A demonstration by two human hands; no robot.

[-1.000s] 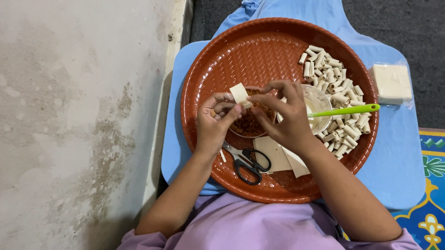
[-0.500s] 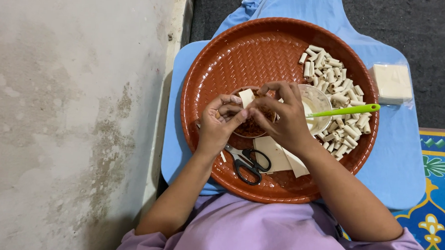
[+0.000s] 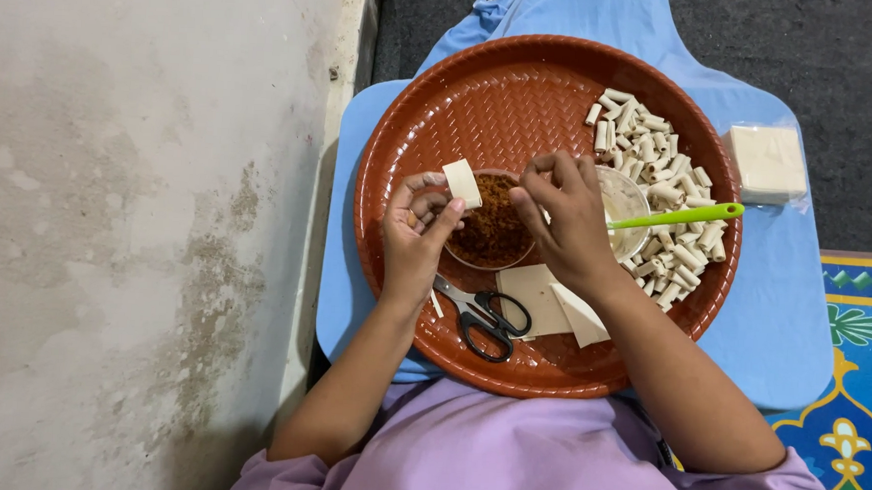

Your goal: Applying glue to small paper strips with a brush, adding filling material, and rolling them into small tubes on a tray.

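Holding a small pale wrapper square (image 3: pixel 461 181) between thumb and fingers, the left hand (image 3: pixel 415 236) sits over the left-centre of the round brown tray (image 3: pixel 482 90); the fingers are closed on the square, which tilts upward beside the rim of the filling bowl.

Item: right hand (image 3: pixel 566 221), over the tray's centre, fingers pinched together above the bowl; whether anything sits in the pinch cannot be told.

Item: clear bowl of brown crumbly filling (image 3: pixel 492 228), at the tray's centre, between the two hands.

Item: second clear bowl (image 3: pixel 626 199), just right of the first, partly hidden by the right hand, with a green-handled tool (image 3: pixel 677 217) resting in it and pointing toward the tray's right edge.

Item: heap of rolled pale pieces (image 3: pixel 655 176), along the tray's right edge, from upper right down to the lower right.

Item: black-handled scissors (image 3: pixel 480 316), lying flat near the tray's near edge, under the left wrist.

Item: flat pale wrapper sheets (image 3: pixel 541 299), beside the scissors, under the right wrist.

Item: packet of pale square wrappers (image 3: pixel 765 163), off the tray, on the right edge of the blue board (image 3: pixel 776 309) that carries the tray.

Item: lilac garment (image 3: pixel 505 454), worn by the person, at the board's near edge.
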